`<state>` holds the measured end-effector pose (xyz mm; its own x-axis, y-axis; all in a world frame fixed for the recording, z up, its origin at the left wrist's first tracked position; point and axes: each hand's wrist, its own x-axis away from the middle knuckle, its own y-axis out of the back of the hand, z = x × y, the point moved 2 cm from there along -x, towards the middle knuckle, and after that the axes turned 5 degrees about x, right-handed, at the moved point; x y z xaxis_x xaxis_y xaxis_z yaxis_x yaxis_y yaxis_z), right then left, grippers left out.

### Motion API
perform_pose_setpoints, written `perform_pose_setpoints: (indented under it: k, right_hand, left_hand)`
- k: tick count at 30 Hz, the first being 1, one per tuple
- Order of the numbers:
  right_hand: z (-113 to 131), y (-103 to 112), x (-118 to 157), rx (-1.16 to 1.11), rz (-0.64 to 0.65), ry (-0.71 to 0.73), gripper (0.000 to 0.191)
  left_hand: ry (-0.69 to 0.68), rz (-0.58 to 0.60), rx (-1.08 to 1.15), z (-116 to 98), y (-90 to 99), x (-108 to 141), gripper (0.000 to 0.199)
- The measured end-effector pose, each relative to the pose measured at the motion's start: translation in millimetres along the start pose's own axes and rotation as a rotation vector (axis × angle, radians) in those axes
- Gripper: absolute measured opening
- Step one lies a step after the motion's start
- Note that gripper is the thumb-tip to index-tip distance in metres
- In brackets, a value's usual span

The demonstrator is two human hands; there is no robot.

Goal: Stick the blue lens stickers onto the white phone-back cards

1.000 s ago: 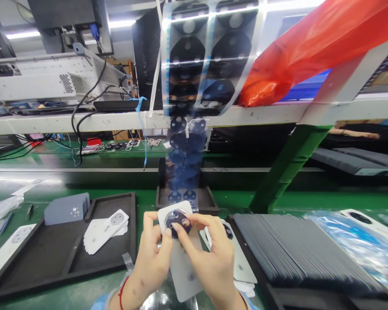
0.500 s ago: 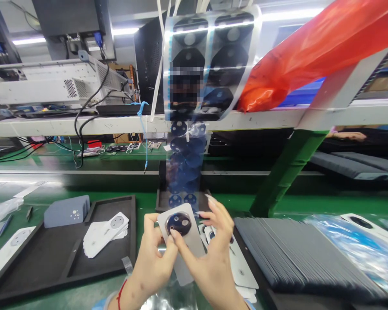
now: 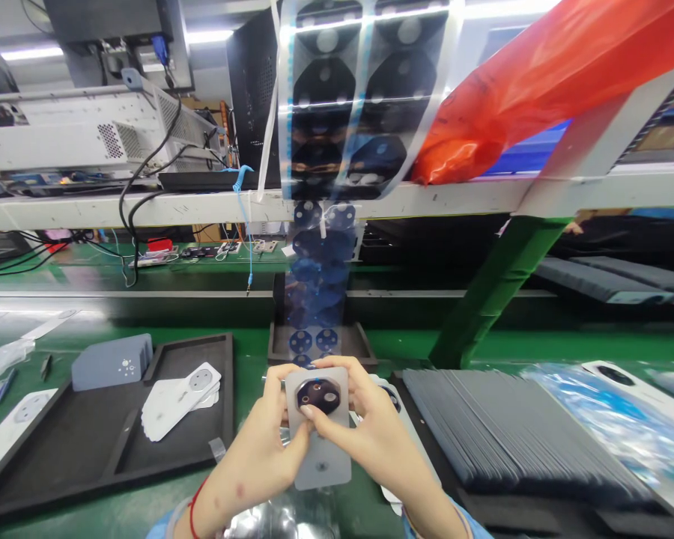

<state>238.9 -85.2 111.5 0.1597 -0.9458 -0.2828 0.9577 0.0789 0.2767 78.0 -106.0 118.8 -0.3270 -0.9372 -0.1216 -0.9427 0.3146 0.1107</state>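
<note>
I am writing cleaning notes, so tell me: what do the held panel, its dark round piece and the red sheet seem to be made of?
Held panel: perhaps plastic or coated glass; grey, satin, showing no sharp reflections.
Dark round piece: probably glass or glossy plastic, given its bright highlights.
Red sheet: likely thin plastic, glossy, with shiny creases.

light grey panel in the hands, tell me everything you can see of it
The light grey panel is flat, thin-looking and matt, oblong with rounded corners; its material can't be told. A glossy dark disc with smaller circles in it sits at the far end, and a small dark mark lies nearer the person. Its face is turned toward the camera, above the green work surface. The left hand and right hand hold it from either side, thumbs on its face.
</note>
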Motion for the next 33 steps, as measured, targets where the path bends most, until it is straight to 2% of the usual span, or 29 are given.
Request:
perform_pose_setpoints:
  k: [4,6,9,11,15,18,22,24,33]
  right_hand:
    - [2,7,-2,-0.048,0.102,-0.006,0.043]
    - [4,8,-2,-0.115,0.158,-0.026,0.042]
    - [8,10,-1,-0.293,0.232,-0.070,0.037]
    - [9,11,0,-0.437,0.258,-0.117,0.039]
    - [10,11,-1,-0.579,0.308,-0.190,0.044]
    - [5,4,-5,-0.619,0.258,-0.216,0.041]
    - [-3,-9,-11,-0.605,0.057,-0.163,0.037]
    - [-4,-14,-12,-0.573,0.000,-0.143,0.038]
    - [-6,-15,-9,-0.522,0.032,-0.161,0.034]
  left_hand:
    - [0.053,-0.040,0.050,-6,1.2,2,0.041]
    - [0.094,-0.024,0.067,-7,2.7,3,0.047]
    - [0.139,0.046,0.148,-5,5.7,4,0.053]
    - [0.139,0.069,0.237,-3,7.1,3,0.056]
    - [0.139,0.048,0.342,-2,5.5,0,0.061]
    - [0.150,-0.012,0.285,-1,0.7,1,0.059]
    - [0.105,-0.110,0.110,-3,-6.7,3,0.051]
    - [0.075,-0.131,0.072,-3,-9.7,3,0.047]
    - [0.091,-0.134,0.082,-5,-9.2,1,0.045]
